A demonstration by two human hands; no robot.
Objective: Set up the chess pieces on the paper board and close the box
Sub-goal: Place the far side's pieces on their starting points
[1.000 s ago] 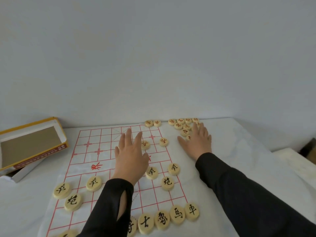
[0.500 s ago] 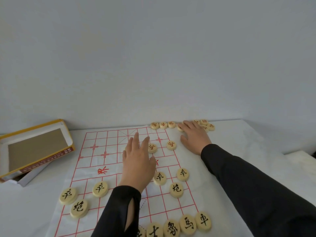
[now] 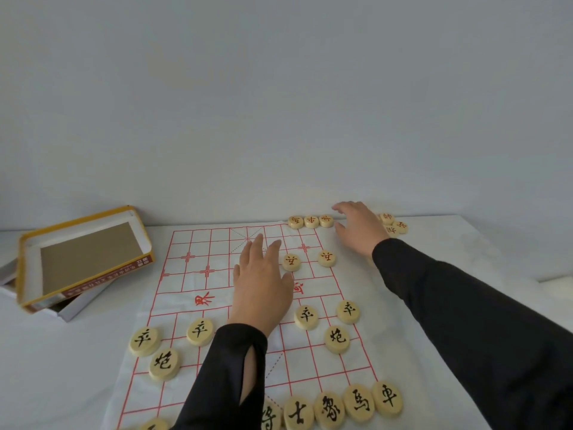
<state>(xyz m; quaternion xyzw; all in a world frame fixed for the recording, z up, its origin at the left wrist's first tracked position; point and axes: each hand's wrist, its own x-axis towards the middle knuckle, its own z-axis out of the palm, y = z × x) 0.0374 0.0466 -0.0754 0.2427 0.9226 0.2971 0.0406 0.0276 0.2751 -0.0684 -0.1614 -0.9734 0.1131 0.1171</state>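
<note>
Noting the key relation: the pile (image 3: 393, 226) of loose red pieces lies just right of the right hand (image 3: 356, 231), off the board (image 3: 198, 243) at the far edge. The red row (image 3: 311, 221), three pieces so far, sits just left of that hand. The row's long axis runs left-right along the far edge, so the likely move is a short carry leftward across the hand's own width.

Right hand: fingers spread and loosely bent, no piece seen in them – it is far the nearer hand to the pile. Left hand (image 3: 263, 290): flat, fingers straight, pressing mid-board (probably pinning the paper).

Legible writing:
- red soldiers (image 3: 291, 262): 兵; one pile piece reads 帥.
- black soldiers (image 3: 305, 316): 卒; cannon (image 3: 337, 339): 炮.
- near row (image 3: 359, 403): 車, 馬, 象, 士.
- board centre: red 界; a second character is half hidden by the left hand.
- lid (image 3: 90, 259), yellow-edged and lying inside-up on the tray (image 3: 77, 308) – its side print is too small to read.

Box not yet closed.
</note>
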